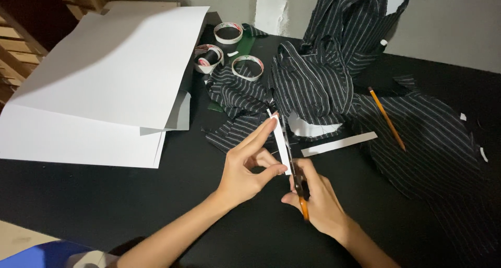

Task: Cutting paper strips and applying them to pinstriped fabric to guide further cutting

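Left hand (244,170) pinches paper strip (281,143); right hand (315,197) grips scissors (297,182), cut approx. halfway along. One cut strip (338,144) lies to the right on bench (130,195).

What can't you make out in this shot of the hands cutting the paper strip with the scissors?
Head view:
- Orange-handled scissors: handle loops hidden inside the right hand; blade tips lost against dark cloth.
- Narrow white paper strip: lower end covered by the left hand.
- Black pinstriped fabric: cut off by the right edge.
- Large white paper sheets: cut off by the left edge.
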